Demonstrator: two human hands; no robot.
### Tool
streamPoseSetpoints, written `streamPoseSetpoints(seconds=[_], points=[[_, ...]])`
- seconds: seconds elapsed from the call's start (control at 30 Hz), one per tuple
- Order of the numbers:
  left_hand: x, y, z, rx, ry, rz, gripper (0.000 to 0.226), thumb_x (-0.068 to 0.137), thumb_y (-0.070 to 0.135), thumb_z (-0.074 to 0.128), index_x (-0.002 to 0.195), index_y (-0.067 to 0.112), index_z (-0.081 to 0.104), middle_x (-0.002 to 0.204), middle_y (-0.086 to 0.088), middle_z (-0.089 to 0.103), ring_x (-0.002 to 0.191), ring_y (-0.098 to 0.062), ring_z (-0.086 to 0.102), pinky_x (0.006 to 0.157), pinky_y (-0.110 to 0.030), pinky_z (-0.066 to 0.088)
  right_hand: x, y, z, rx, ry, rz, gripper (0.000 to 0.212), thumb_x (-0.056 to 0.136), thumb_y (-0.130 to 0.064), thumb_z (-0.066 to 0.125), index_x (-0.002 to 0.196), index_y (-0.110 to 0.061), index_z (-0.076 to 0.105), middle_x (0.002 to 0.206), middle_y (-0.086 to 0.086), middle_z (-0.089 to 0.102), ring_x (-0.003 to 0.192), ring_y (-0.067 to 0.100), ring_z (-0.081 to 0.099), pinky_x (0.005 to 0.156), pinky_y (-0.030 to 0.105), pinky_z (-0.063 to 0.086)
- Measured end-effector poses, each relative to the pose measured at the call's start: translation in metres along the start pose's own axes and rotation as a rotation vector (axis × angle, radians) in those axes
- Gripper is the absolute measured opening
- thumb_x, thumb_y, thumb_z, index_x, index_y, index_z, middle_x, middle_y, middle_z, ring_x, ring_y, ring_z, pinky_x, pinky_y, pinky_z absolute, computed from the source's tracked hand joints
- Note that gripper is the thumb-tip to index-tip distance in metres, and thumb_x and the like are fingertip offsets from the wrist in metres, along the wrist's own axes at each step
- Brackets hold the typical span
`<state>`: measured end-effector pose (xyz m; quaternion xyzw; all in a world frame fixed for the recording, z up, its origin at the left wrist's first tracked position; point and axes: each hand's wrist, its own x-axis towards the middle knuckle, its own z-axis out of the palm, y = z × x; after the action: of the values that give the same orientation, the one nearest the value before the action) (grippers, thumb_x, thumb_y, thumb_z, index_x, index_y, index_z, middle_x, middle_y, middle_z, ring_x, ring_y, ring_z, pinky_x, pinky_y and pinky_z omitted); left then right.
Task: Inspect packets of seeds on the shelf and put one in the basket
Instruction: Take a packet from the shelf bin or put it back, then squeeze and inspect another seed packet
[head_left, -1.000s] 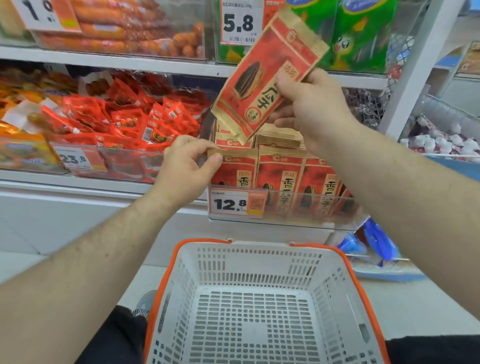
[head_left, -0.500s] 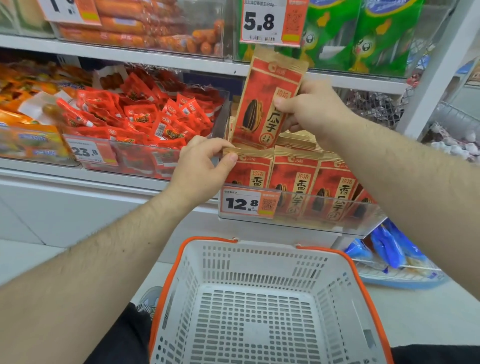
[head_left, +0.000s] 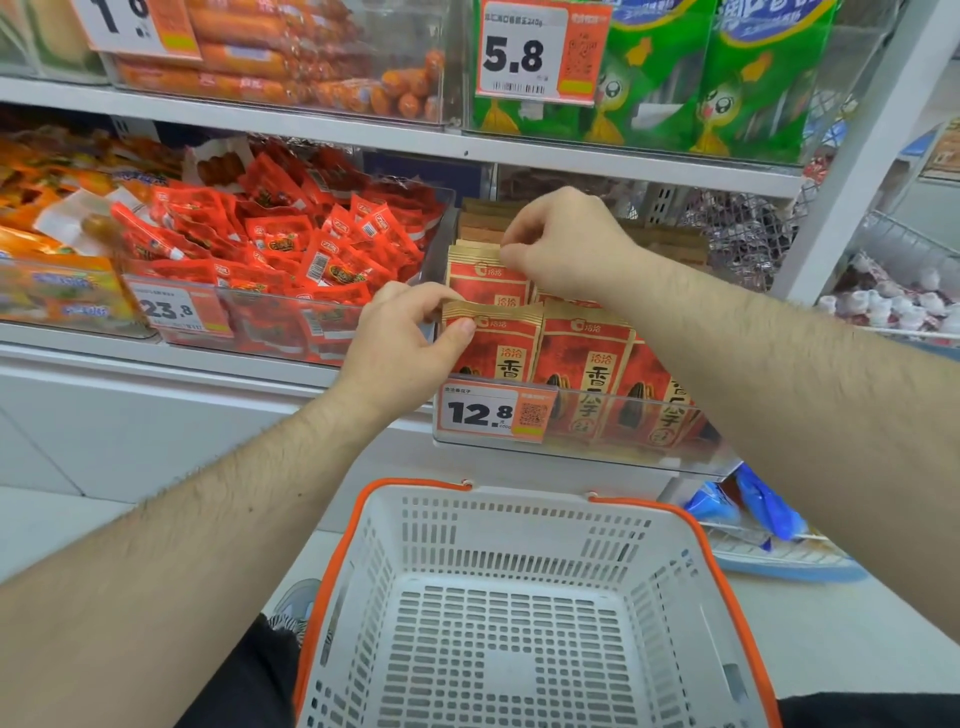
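Red and gold seed packets stand in rows in a clear bin (head_left: 582, 452) on the middle shelf. My left hand (head_left: 402, 348) pinches the gold top edge of the front-left packet (head_left: 496, 343) between thumb and fingers. My right hand (head_left: 563, 244) pinches the top of a second-row packet (head_left: 485, 275), which stands down in the bin behind the front one. A white basket with an orange rim (head_left: 524, 613) sits below the bin, near my legs, with nothing in it.
A bin of small red snack packs (head_left: 291, 244) lies left of the seeds, with a 23.8 price tag (head_left: 169, 310). Above are sausages (head_left: 270, 57) and green bags (head_left: 727, 88). A white upright post (head_left: 857, 156) stands at the right.
My right hand has lowered the packet it held up in front of the upper shelf down into the bin, behind the front row. My left hand has kept its pinch on the front-left packet.
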<state>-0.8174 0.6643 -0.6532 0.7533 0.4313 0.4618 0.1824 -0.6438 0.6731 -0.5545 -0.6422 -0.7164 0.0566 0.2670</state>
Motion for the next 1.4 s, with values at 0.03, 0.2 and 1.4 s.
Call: streamPoseSetpoints(seconds=[0.03,0.2,1.4], points=[[0.000,0.000,0.000,-0.003,-0.002,-0.002,0.016,0.091,0.020,0.067,0.094,0.034,0.059,0.088,0.016,0.048,0.086,-0.002,0.046,0.075,-0.015,0.035,-0.001,-0.001,0.000,-0.016,-0.012,-0.011,0.017,0.093,-0.029,0.062,0.101,-0.021,0.075,0.093,-0.007,0.064,0.088,0.010,0.058,0.075,0.024,0.042],[0.000,-0.001,0.002,-0.033,0.004,-0.017,0.025,0.090,0.023,0.068,0.086,0.044,0.055,0.091,0.012,0.056,0.088,-0.001,0.051,0.077,-0.018,0.039,-0.003,-0.005,-0.003,-0.037,-0.094,0.027,0.037,0.099,-0.044,0.048,0.090,-0.018,0.073,0.088,-0.004,0.066,0.088,0.016,0.061,0.076,0.026,0.038],[-0.020,0.023,0.011,0.049,0.219,0.310,0.016,0.084,0.009,0.055,0.096,0.007,0.065,0.092,-0.003,0.056,0.083,-0.010,0.048,0.074,-0.023,0.043,-0.117,0.036,-0.012,0.910,0.034,0.208,0.015,0.098,-0.017,0.057,0.085,-0.009,0.059,0.066,0.000,0.072,0.065,0.013,0.071,0.065,0.035,0.056]])
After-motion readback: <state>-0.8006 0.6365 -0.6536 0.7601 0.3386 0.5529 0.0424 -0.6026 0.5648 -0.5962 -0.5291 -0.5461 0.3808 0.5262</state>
